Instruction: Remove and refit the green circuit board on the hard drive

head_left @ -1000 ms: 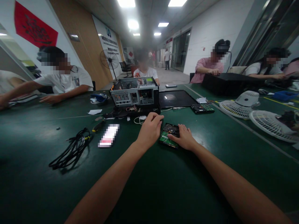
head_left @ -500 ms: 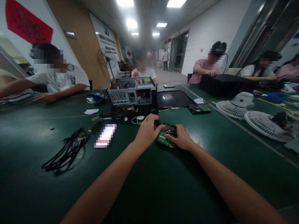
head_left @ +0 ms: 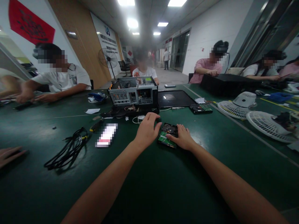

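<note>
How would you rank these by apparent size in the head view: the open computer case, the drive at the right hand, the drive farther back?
1. Open computer case
2. Near drive, at the right hand
3. Far drive
Distance differs, so which drive is really larger is unsure.

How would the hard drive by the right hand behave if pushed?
The hard drive would probably slide rather than roll, given its flat, boxy shape. It looks stiff, with straight, unbent edges. Its exposed green circuit board might be fragile.

Drive (head_left: 166, 131) right of apparent phone (head_left: 106, 135)
</note>
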`<state>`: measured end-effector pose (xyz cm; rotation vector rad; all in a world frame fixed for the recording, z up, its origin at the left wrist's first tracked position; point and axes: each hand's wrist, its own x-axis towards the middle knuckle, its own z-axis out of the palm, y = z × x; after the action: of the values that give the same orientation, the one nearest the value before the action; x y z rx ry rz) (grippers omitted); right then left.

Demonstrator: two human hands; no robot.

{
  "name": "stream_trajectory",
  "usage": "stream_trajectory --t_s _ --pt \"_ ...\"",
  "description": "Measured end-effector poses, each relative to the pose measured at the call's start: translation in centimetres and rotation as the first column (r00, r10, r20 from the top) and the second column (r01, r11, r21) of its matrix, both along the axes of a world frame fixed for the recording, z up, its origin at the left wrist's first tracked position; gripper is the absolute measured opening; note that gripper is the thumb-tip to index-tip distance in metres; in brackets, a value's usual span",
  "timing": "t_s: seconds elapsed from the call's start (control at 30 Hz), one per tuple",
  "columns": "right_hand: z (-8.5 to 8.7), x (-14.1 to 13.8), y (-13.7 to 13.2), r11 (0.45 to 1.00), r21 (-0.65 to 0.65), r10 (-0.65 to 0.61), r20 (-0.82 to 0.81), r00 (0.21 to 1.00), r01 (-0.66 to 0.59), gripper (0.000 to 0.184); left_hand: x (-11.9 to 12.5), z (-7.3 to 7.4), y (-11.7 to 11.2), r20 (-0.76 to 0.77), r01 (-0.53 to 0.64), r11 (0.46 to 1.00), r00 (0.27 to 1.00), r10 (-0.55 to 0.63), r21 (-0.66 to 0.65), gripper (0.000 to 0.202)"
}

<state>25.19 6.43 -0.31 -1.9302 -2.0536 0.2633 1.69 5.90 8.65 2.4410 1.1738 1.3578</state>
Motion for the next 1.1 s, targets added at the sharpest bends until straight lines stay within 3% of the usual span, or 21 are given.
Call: stream_trajectory --t_s 0.77,1.1 --pt "-0.45 0.2 0.19 1.0 0.02 0.0 0.005 1.0 0.0 0.107 0.06 0.59 -0.44 0.01 -0.061 0.998 0.998 0.061 0.033 0.019" --pt "-0.42 0.2 0.21 1.0 0.005 0.003 0.0 1.0 -0.003 0.11 0.08 0.31 -0.3 0.051 0.038 0.999 0.998 -0.037 -0.014 0.021"
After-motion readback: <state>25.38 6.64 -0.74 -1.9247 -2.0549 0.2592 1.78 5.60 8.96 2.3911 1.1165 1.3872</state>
